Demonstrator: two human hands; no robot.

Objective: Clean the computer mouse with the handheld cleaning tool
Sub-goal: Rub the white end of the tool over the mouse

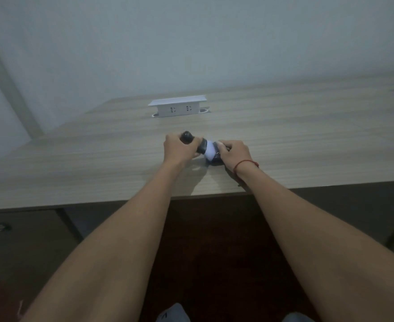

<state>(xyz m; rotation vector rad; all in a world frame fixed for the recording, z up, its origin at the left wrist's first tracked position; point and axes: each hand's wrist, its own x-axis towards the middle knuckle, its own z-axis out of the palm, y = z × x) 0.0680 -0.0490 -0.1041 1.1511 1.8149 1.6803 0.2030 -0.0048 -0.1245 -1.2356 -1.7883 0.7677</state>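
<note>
Wide wood-grain desk [284,135], a white socket box [177,106] standing further back, well apart from the work. Both forearms reach in over the near edge. Left hand [179,151] has its grip wrapped tight around the dark handheld cleaning tool [192,140], pale glowing head pointing right. Right hand [234,153], grip pressed onto the computer mouse [213,160], pins it flat on the desk; tool head touching it. Mouse mostly hidden, looks light, hard-shelled, likely slick, so hold by the sides. Thin red wrist string [246,163].
</note>
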